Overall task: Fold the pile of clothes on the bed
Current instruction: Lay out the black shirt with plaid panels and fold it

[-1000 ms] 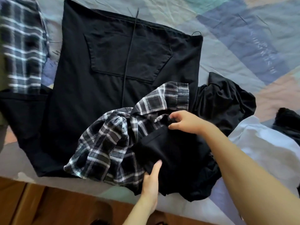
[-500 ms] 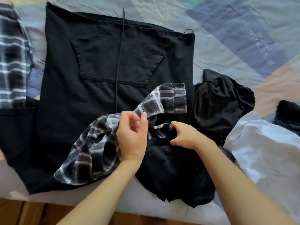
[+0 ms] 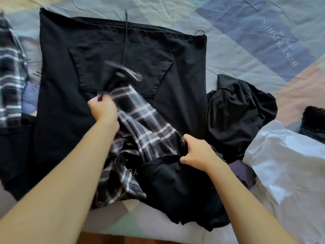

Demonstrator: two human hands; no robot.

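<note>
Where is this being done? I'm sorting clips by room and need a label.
Most likely a bedroom: the clothes lie on a bed with a patchwork bedspread, and a strip of wooden floor shows at its near edge. Both hands work a plaid shirt on top of a flat black garment.

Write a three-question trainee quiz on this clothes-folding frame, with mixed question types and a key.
1. True or false: the left hand grips the plaid shirt.
2. What does the right hand hold? A) white garment B) black garment C) bedsheet
3. Fill in: the plaid shirt lies partly on a flat ___ hoodie.

Key: 1 true; 2 B; 3 black.
</note>
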